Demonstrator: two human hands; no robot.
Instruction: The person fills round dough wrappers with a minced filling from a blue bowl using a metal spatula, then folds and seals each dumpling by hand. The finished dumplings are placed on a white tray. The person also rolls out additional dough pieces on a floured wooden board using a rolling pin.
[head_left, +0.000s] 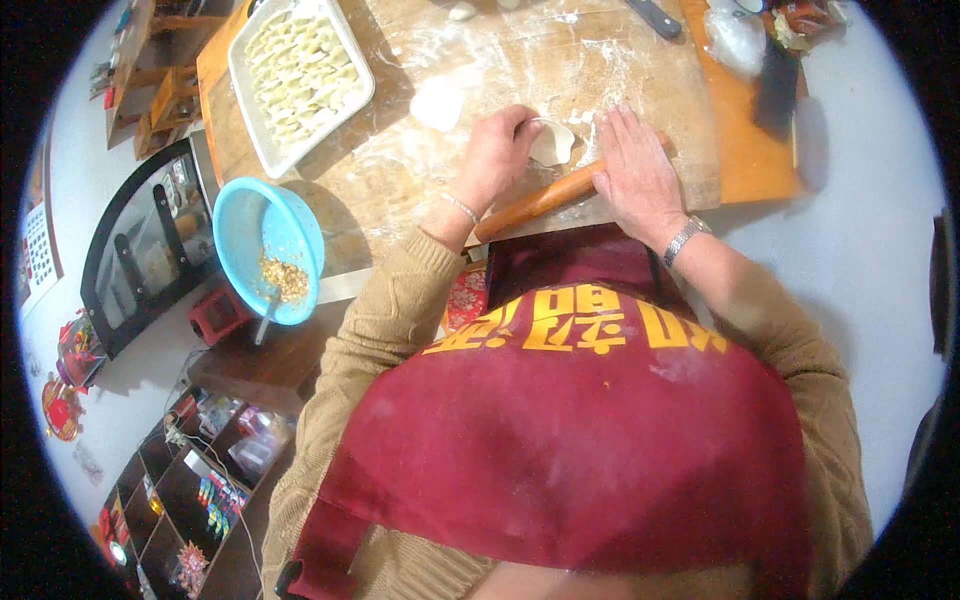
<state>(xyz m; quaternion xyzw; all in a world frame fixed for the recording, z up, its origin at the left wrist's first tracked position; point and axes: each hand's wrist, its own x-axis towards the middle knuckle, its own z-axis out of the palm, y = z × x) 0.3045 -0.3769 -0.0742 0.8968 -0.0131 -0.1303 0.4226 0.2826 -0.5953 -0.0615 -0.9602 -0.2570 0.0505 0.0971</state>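
My left hand (501, 159) pinches the left edge of a small dough wrapper (553, 144) on the floured wooden board (375, 165). Flat on the right part of a wooden rolling pin (540, 199) lies my right hand (637, 169), its fingers stretched out. The pin slants along the board's near edge, just below the wrapper. A rolled dough round (437, 103) rests to the left of my left hand. Farther left, a white tray (367, 84) holds rows of dumplings (304, 75).
A blue bowl (279, 214) with some filling (285, 277) and a utensil stands at the board's left near corner. At the far right are a knife handle (655, 19) and a plastic bag (735, 37). Dough pieces (462, 11) lie at the far edge.
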